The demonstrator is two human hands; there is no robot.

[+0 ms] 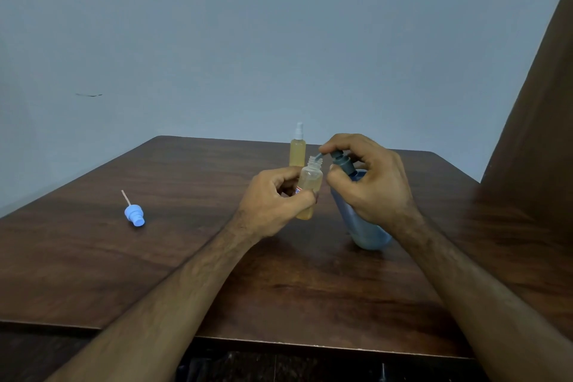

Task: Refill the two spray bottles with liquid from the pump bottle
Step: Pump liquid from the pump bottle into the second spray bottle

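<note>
Gripping the open spray bottle, the left hand tilts it under the pump bottle spout. The right hand clasps the pump head. A blue spray cap lies apart on the table.

On the worktop, the pump bottle stands right of centre, tilted towards 11 o'clock. The open spray bottle is just beside it at 9 o'clock; the capped spray bottle stands behind at 12. The loose sprayer cap lies well apart at 9 o'clock.

Two bare forearms w/ hair, no sleeves, left hand, right hand
</note>
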